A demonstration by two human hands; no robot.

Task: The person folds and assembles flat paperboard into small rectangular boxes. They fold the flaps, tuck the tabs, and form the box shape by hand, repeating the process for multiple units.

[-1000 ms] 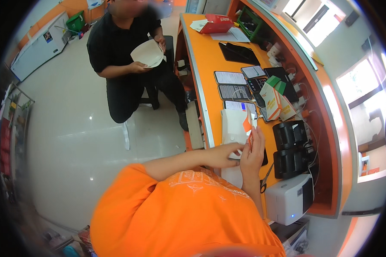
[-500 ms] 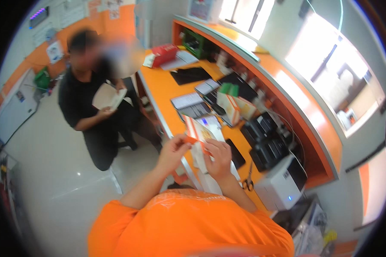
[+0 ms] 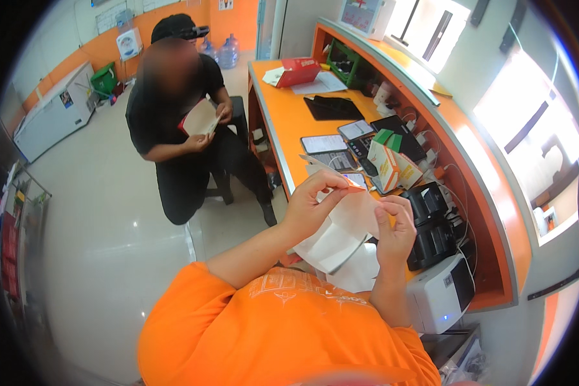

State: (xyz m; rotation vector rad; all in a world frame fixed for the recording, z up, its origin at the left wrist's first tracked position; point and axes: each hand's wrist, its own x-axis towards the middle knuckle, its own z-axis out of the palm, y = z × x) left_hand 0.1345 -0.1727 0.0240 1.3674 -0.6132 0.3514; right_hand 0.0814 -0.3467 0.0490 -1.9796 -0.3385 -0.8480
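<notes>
In front of me, above the counter's near edge, I hold an opened cardboard food carton [image 3: 342, 225]. Its pale inner side faces me, and a bit of orange print shows at the top. My left hand [image 3: 315, 201] pinches its upper edge between thumb and fingers. Closed on its right edge is my right hand [image 3: 395, 228], with the fingers curled. More white card or paper [image 3: 359, 269] lies below the carton; where one sheet ends I cannot tell. Beyond my hands, orange-and-white cartons with green parts [image 3: 386, 164] stand on the counter.
Phones [image 3: 328, 145], a black pouch [image 3: 331, 108] and a red carton [image 3: 297, 72] lie on the orange counter [image 3: 270, 109]. Black devices [image 3: 428, 219] and a white printer [image 3: 441, 293] flank my right arm. At left a seated person [image 3: 177, 116] holds another carton.
The carton has gone from a narrow folded shape to a wider one with its pale inside showing. My hands have moved apart and rightward in the view. The view has shifted.
</notes>
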